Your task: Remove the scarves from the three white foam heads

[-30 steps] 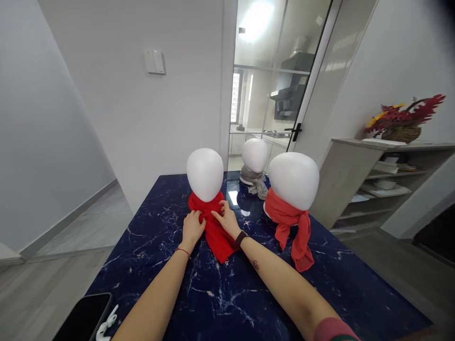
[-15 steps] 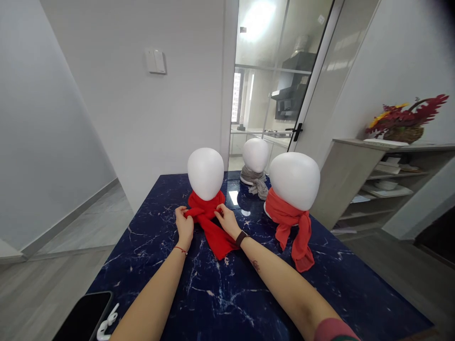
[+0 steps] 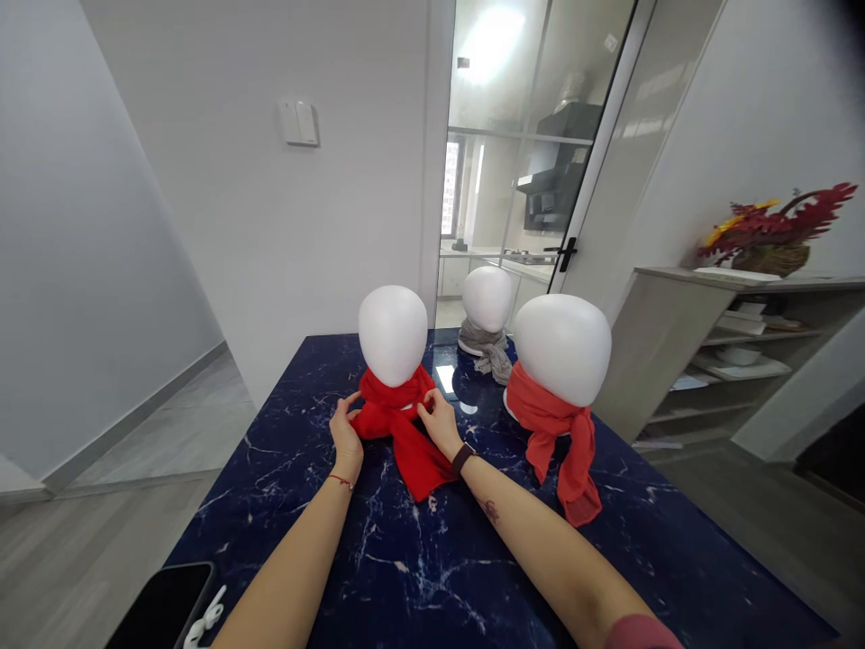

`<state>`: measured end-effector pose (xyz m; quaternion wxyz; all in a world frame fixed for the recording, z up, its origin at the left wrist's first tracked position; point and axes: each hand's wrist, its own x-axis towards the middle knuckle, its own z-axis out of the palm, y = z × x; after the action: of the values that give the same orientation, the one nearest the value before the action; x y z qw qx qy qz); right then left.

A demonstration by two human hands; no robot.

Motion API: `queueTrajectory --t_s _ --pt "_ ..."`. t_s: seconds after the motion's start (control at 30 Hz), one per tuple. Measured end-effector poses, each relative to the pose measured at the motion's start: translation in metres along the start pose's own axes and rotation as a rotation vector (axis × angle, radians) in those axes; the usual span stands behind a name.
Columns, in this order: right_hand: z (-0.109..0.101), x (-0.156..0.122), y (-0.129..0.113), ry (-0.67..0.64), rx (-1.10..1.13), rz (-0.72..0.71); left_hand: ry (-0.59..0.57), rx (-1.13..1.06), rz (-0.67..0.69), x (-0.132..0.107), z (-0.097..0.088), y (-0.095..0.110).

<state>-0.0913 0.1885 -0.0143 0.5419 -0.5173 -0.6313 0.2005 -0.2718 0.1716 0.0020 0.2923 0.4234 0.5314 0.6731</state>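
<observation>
A white mannequin head [image 3: 393,333] stands on the dark blue marble table [image 3: 432,559] with a red scarf [image 3: 405,433] round its neck. My left hand [image 3: 345,433] pinches the scarf's left side beside the neck. On the other side my right hand [image 3: 441,425] is closed on the scarf at the knot, a dark band on its wrist. The scarf's loose end hangs down onto the table between my hands.
A second white head with an orange-red scarf [image 3: 560,433] stands to the right, a third with a grey scarf [image 3: 487,347] behind. A black phone [image 3: 159,606] and white earbuds [image 3: 203,622] lie at the near left corner. A shelf unit [image 3: 716,351] with a flower basket [image 3: 770,236] is on the right.
My left hand has moved left from the scarf's middle and now pulls a fold of it outward. My right hand has stayed at the knot.
</observation>
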Motion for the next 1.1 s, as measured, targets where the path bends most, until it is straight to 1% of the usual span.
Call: queueTrajectory --t_s 0.07,0.1,0.17,0.2,0.23,0.27,0.3,0.4,0.47,0.5,0.6,0.7,0.77,0.87,1.0,1.1 --pt "-0.001 0.000 -0.002 0.009 0.047 -0.009 -0.102 0.080 0.048 -0.002 0.002 0.000" --pt "-0.002 0.000 -0.003 0.016 0.070 -0.005 -0.175 0.161 0.086 -0.004 0.003 0.001" --pt "-0.002 0.000 -0.004 0.044 0.099 0.020 -0.320 0.368 0.181 -0.008 0.006 0.003" --pt "-0.003 0.001 -0.003 0.067 0.106 0.039 -0.365 0.489 0.235 -0.010 0.007 0.004" --pt "-0.003 0.002 -0.001 0.095 0.108 0.060 -0.387 0.622 0.288 -0.012 0.009 0.005" --pt "-0.004 0.004 0.001 0.129 0.110 0.085 -0.375 0.746 0.324 -0.012 0.009 0.007" --pt "-0.006 0.005 0.004 0.168 0.110 0.113 -0.334 0.841 0.328 -0.013 0.010 0.007" --pt "-0.014 0.011 0.015 0.300 0.096 0.200 -0.189 1.007 0.218 -0.011 0.008 0.007" --pt "-0.020 0.014 0.022 0.379 0.084 0.251 -0.111 1.039 0.145 -0.010 0.006 0.006" --pt "-0.022 0.015 0.024 0.408 0.079 0.272 -0.084 1.041 0.129 -0.010 0.005 0.005" --pt "-0.024 0.015 0.029 0.432 0.075 0.298 -0.048 1.012 0.123 -0.011 0.003 0.005" --pt "-0.018 0.012 0.032 0.375 0.062 0.229 -0.069 0.977 0.113 -0.010 0.002 0.004" --pt "-0.014 0.010 0.035 0.351 0.045 0.199 -0.108 0.931 0.123 -0.009 0.001 0.003" --pt "-0.012 0.008 0.039 0.366 0.042 0.217 -0.147 0.841 0.142 -0.006 -0.001 0.000" --pt "-0.015 0.010 0.041 0.369 0.083 0.236 -0.126 0.817 0.141 -0.004 -0.003 -0.005" --pt "-0.016 0.011 0.037 0.385 0.101 0.244 -0.116 0.816 0.140 -0.004 -0.004 -0.008"
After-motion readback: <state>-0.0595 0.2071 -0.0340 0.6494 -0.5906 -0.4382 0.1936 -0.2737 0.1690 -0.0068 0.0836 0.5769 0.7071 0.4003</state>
